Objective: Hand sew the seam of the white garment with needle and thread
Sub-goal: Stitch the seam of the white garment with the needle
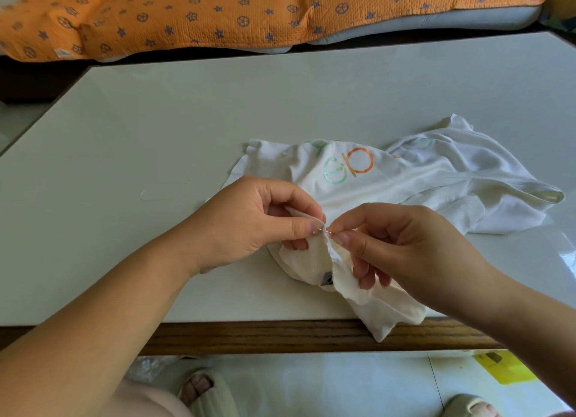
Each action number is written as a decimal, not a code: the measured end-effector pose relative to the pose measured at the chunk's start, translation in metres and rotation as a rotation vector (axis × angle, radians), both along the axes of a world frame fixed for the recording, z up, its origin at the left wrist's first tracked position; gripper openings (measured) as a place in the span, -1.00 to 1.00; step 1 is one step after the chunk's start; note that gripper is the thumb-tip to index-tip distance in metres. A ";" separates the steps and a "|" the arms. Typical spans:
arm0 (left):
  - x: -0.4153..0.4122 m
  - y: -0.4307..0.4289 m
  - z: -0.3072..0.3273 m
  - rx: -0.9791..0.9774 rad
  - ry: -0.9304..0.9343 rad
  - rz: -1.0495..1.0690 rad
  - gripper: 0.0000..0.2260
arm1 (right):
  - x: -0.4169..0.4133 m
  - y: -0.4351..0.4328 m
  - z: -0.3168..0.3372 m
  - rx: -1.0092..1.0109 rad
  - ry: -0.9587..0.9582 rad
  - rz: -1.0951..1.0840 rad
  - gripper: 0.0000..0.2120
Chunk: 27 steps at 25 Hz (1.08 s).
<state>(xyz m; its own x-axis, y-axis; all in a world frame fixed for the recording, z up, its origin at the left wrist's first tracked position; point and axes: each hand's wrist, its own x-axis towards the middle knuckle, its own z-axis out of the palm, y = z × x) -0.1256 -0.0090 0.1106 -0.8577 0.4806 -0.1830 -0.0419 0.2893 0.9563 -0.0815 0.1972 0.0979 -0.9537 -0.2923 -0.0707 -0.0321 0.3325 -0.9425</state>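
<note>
White garment [402,182] crumpled on pale desk [156,136], near corner draped over wooden front edge [249,335]. Seam fold pinched in left hand [249,220], grip clamped on fabric. Right hand [402,242] grip together on needle [328,231], barely visible at seam. Loose thread loop [163,189] left on desk, well apart. Orange patterned quilt [187,14] beyond. Slippered feet [202,391] below.
</note>
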 end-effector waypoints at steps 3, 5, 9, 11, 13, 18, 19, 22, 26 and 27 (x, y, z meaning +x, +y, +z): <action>0.001 0.002 0.001 -0.002 -0.017 -0.005 -0.86 | 0.000 0.000 0.001 -0.005 -0.012 0.005 -0.85; 0.001 0.003 0.001 0.005 -0.032 -0.002 -0.86 | 0.000 0.000 0.001 -0.008 -0.025 0.015 -0.87; 0.000 0.009 -0.001 0.012 -0.065 0.009 -0.85 | 0.001 -0.001 0.002 -0.064 -0.038 0.039 -0.96; 0.001 0.012 -0.003 0.004 -0.078 0.031 -0.87 | 0.002 -0.003 0.003 -0.081 -0.022 0.042 -0.90; 0.001 0.015 -0.007 -0.016 -0.075 0.039 -0.95 | 0.002 -0.006 0.002 -0.060 0.023 0.030 -0.92; 0.000 0.018 -0.003 0.009 -0.097 0.071 -0.88 | -0.005 -0.008 0.001 -0.181 0.017 -0.045 -0.82; -0.001 0.017 -0.001 0.032 -0.114 0.088 -0.85 | -0.006 -0.007 0.004 -0.251 -0.035 -0.048 -0.76; -0.003 0.014 0.001 0.073 -0.150 0.114 -0.83 | -0.010 -0.003 0.006 -0.373 -0.119 -0.035 -0.80; -0.003 0.014 -0.002 0.065 -0.165 0.111 -0.84 | -0.013 -0.006 0.000 -0.368 -0.105 -0.085 -0.92; -0.003 0.014 -0.003 0.063 -0.167 0.109 -0.84 | -0.013 -0.007 0.000 -0.354 -0.092 -0.098 -0.92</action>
<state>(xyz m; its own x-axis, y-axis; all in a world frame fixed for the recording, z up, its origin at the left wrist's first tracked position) -0.1281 0.0054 0.1081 -0.8652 0.4019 -0.2997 -0.2292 0.2145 0.9494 -0.0944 0.1905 0.0982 -0.9727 -0.2217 -0.0683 0.0738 -0.0168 -0.9971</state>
